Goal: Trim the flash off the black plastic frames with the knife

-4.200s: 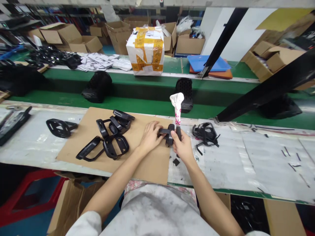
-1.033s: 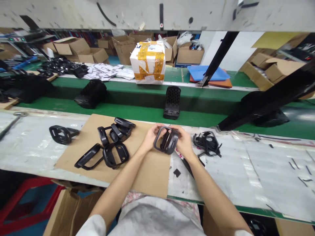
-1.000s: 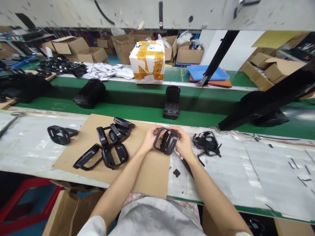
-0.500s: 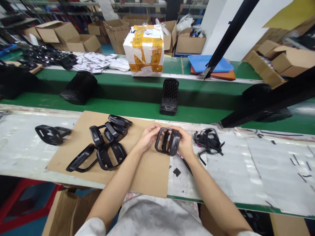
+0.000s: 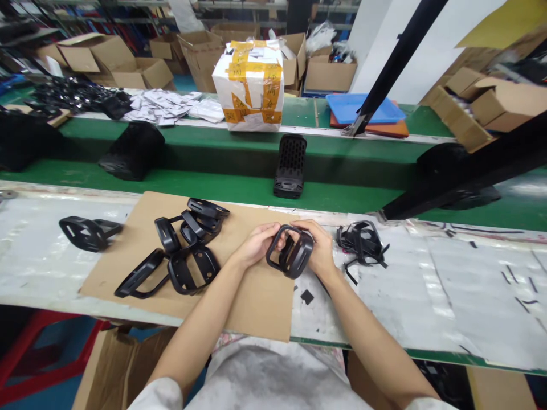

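Note:
Between my hands is a black plastic bracket [image 5: 300,254] with a looped frame and a slotted plate, raised over the right part of a cardboard sheet [image 5: 256,307]. My left hand [image 5: 259,244] is closed on the frame's left edge, thumb and fingers pinching it. My right hand [image 5: 320,245] grips the plate side, its fingers partly hidden behind the bracket. Several similar black brackets [image 5: 194,270] lie in a group on the sheet to the left. One more bracket [image 5: 88,233] rests at the far left. Right of my hands is a tangle of black strips [image 5: 362,245].
Behind the bench runs a green conveyor [image 5: 239,185] carrying black perforated housing [image 5: 290,165] and other dark units. A taped white box [image 5: 249,85] and a blue tray [image 5: 361,108] stand beyond. A black post [image 5: 397,62] slants across the right. Small black scraps [image 5: 306,296] lie on the bench.
The bracket has tilted in my hands, its plate side turning and dropping slightly. My left fingers now show through the frame's opening. The view has shifted a little.

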`<action>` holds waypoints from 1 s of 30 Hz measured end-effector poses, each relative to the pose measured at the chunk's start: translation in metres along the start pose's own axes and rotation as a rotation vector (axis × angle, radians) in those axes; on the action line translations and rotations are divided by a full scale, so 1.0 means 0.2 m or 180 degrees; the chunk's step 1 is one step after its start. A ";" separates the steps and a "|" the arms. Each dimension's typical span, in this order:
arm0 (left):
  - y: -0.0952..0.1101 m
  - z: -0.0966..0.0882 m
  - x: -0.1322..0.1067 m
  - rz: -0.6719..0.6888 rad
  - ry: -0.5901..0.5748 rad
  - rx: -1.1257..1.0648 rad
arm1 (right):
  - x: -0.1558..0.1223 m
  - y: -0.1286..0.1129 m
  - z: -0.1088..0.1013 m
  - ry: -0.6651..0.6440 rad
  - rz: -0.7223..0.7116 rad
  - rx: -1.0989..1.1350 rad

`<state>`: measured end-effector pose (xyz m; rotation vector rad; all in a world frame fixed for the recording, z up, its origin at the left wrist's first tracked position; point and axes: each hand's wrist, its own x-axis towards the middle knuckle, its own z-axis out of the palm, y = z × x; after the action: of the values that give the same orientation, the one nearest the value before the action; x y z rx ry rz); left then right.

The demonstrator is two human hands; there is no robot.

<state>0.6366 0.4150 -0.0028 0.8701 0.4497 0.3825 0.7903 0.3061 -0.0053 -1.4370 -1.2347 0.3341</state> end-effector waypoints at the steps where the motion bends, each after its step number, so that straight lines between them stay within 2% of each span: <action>1: 0.00 0.00 0.00 -0.0085 -0.0122 0.0017 | 0.00 0.00 0.00 -0.0050 -0.0033 -0.0057; 4: -0.02 0.02 -0.01 -0.0225 -0.0385 0.0091 | -0.02 -0.01 0.01 -0.0085 -0.0088 -0.0153; 6: -0.04 0.03 0.00 -0.0168 -0.0394 0.0132 | -0.03 -0.01 0.02 -0.0081 -0.0090 -0.0133; 11: -0.12 0.09 0.01 0.0338 0.0112 0.0137 | -0.03 0.00 0.03 -0.0100 -0.0110 0.0008; 15: -0.14 0.13 -0.01 0.0508 0.0440 0.0393 | -0.03 0.01 0.02 -0.0107 -0.0032 -0.0051; 19: -0.13 0.15 -0.03 0.0537 0.0891 0.0895 | -0.02 -0.01 0.00 -0.0120 -0.0090 -0.0217; 24: -0.15 0.14 -0.04 0.0395 0.1179 0.1231 | 0.00 -0.03 -0.01 -0.0194 -0.0075 -0.0349; 27: -0.15 0.11 -0.02 0.0303 0.1121 0.1109 | 0.00 -0.01 0.01 -0.0274 0.0034 -0.0274; 30: -0.13 0.08 0.01 0.0205 0.0785 0.0691 | 0.00 0.00 0.02 -0.0365 0.0235 -0.0125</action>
<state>0.6501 0.3904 -0.0144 1.0550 0.7018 0.5097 0.7877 0.3089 -0.0067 -1.5173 -1.2883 0.4499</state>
